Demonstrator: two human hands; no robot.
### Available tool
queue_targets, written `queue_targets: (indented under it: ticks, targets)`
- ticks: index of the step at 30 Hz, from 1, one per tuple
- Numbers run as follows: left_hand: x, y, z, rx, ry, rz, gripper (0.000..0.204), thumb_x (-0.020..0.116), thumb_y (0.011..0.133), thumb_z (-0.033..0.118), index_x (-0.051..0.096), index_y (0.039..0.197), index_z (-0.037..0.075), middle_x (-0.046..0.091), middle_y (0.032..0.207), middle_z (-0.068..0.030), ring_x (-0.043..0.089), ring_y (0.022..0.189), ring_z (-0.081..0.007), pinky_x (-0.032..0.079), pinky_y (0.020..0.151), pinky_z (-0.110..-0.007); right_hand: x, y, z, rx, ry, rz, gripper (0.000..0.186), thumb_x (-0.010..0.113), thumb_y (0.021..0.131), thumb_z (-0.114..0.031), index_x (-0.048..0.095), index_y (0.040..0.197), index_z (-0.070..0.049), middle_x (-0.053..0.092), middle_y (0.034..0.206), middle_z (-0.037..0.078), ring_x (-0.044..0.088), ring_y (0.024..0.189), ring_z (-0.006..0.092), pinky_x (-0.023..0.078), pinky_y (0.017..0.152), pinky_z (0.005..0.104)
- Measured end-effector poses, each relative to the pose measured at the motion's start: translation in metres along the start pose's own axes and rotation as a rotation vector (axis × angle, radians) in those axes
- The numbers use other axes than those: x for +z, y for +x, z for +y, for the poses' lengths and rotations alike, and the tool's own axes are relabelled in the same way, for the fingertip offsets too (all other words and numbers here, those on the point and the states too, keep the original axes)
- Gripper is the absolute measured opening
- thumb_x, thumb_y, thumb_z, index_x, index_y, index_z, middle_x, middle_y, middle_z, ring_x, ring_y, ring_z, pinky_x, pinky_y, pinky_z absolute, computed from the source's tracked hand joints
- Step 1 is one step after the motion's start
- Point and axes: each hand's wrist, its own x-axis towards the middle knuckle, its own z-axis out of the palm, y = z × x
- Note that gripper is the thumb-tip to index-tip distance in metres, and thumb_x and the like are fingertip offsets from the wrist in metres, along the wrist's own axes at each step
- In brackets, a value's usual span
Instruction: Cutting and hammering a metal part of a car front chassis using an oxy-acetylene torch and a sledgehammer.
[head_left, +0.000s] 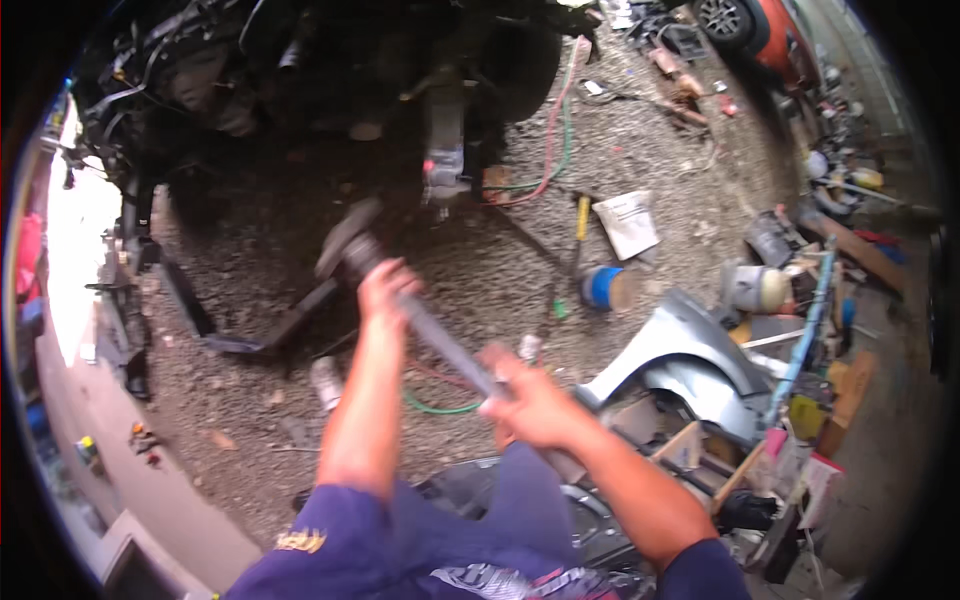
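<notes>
A sledgehammer slants across the middle of the view, its grey handle (445, 340) running from upper left to lower right. Close below the blurred metal head (347, 240), my left hand (385, 287) is wrapped round the handle. Lower down, my right hand (527, 400) grips the same handle in front of my legs. The hammer head is over the gravel, at the near side of a dark vehicle underside (330, 90). Beyond it, a metal post (445, 140) stands under the vehicle. Motion blurs both hands a little.
A bent dark metal bar (235, 345) lies on the gravel at left. Red and green hoses (553, 150) curl beyond. Nearby are a yellow-handled tool (582, 217), a white bag (628, 222) and a blue-banded can (605, 287). A silver fender (690, 340) rests among clutter at right.
</notes>
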Motion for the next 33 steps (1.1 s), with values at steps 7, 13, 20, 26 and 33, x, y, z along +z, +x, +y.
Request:
queue_targets:
  ticks: [7, 13, 20, 26, 33]
  targets:
    - [-0.187, -0.121, 0.078, -0.264, -0.177, 0.486, 0.024, 0.07, 0.096, 0.011, 0.049, 0.085, 0.016, 0.046, 0.065, 0.005, 0.046, 0.053, -0.0114, 0.046, 0.051, -0.028, 0.181, -0.003, -0.058, 0.287, 0.225, -0.43, 0.098, 0.071, 0.099, -0.013, 0.016, 0.18, -0.007, 0.07, 0.087, 0.012, 0.066, 0.062, 0.0201, 0.057, 0.054, 0.0388]
    - [-0.292, -0.32, 0.242, 0.202, -0.122, 0.837, 0.019, 0.069, 0.098, 0.013, 0.054, 0.087, 0.016, 0.055, 0.074, 0.0032, 0.054, 0.063, -0.0116, 0.052, 0.061, -0.028, 0.312, 0.013, -0.137, 0.086, 0.0, -0.923, 0.079, 0.075, 0.091, -0.005, 0.04, 0.163, -0.004, 0.067, 0.094, 0.013, 0.068, 0.066, 0.0211, 0.057, 0.055, 0.0381]
    - [-0.308, -0.507, 0.395, 0.829, -0.158, 0.761, 0.019, 0.062, 0.107, 0.005, 0.051, 0.093, 0.012, 0.05, 0.076, 0.0027, 0.053, 0.065, -0.0088, 0.054, 0.061, -0.024, 0.372, 0.012, -0.198, -0.306, -0.192, -1.256, 0.06, 0.082, 0.081, -0.013, 0.062, 0.136, 0.002, 0.076, 0.113, 0.027, 0.078, 0.095, 0.0334, 0.062, 0.081, 0.0482]
    - [-0.203, -0.218, 0.316, 0.594, 0.45, 0.753, 0.03, 0.049, 0.114, 0.027, 0.068, 0.111, 0.004, 0.073, 0.095, -0.012, 0.068, 0.076, -0.0215, 0.056, 0.068, -0.037, 0.204, 0.038, -0.102, -0.505, 0.136, -0.638, 0.073, 0.081, 0.092, -0.019, 0.053, 0.156, 0.002, 0.075, 0.109, 0.018, 0.076, 0.085, 0.0315, 0.062, 0.078, 0.0438]
    - [0.022, 0.006, 0.023, -0.313, -0.168, 0.115, 0.028, 0.069, 0.098, 0.009, 0.048, 0.079, 0.015, 0.051, 0.064, 0.0023, 0.051, 0.053, -0.0123, 0.047, 0.05, -0.029, 0.048, -0.024, -0.031, -0.014, 0.082, -0.024, 0.083, 0.073, 0.102, -0.012, 0.032, 0.174, -0.008, 0.064, 0.082, 0.004, 0.061, 0.06, 0.0146, 0.056, 0.056, 0.0334]
